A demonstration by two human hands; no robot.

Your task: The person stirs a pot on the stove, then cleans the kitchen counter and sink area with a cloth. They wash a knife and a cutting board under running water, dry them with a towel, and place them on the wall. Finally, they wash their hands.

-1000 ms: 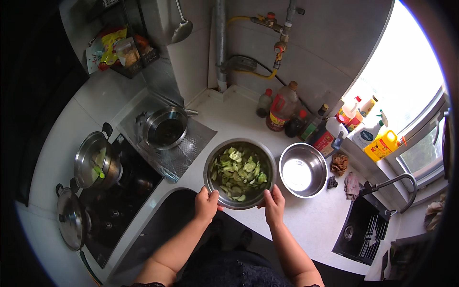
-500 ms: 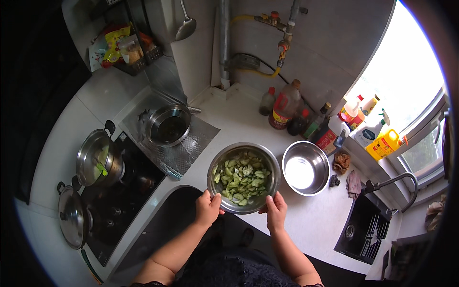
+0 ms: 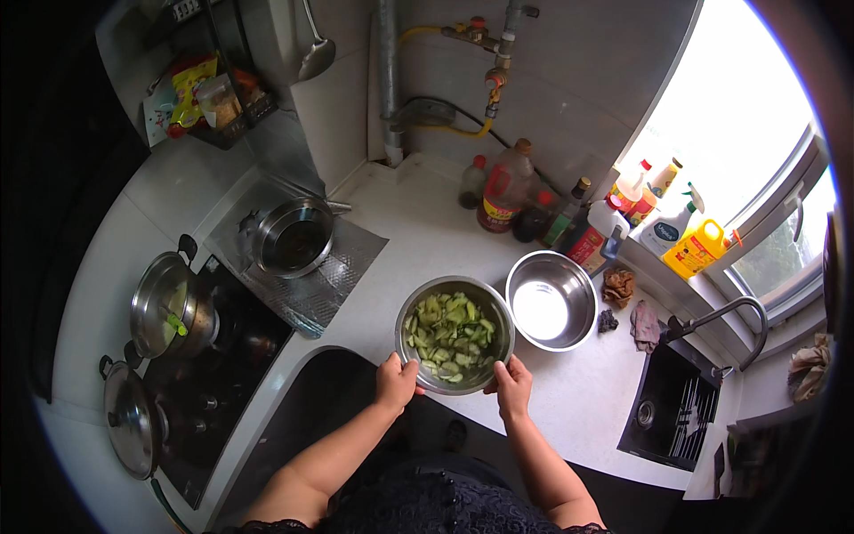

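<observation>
My left hand (image 3: 397, 383) and my right hand (image 3: 511, 386) grip the near rim of a steel bowl (image 3: 505, 333), one on each side, with thumbs over the edge. The bowl is at the counter's front edge; whether its base touches the counter I cannot tell. Pale green slices (image 3: 449, 336), which look like cucumber, lie in a loose heap inside it. Just beyond it to the right stands a second steel bowl (image 3: 543, 310), shiny and with nothing in it.
On the left are a black stove (image 3: 222, 383), a pot (image 3: 151, 303) and a lidded pan (image 3: 129, 418). A steel pan (image 3: 298, 245) sits on foil. Bottles (image 3: 507, 187) line the back wall. The black sink (image 3: 636, 436) is at right, near crumpled cloths (image 3: 645, 327).
The view has shifted, so the surroundings sit further left. The held bowl has moved a little rightward relative to the counter, nearer the second bowl. Its slices lie differently. Both hands keep their grip.
</observation>
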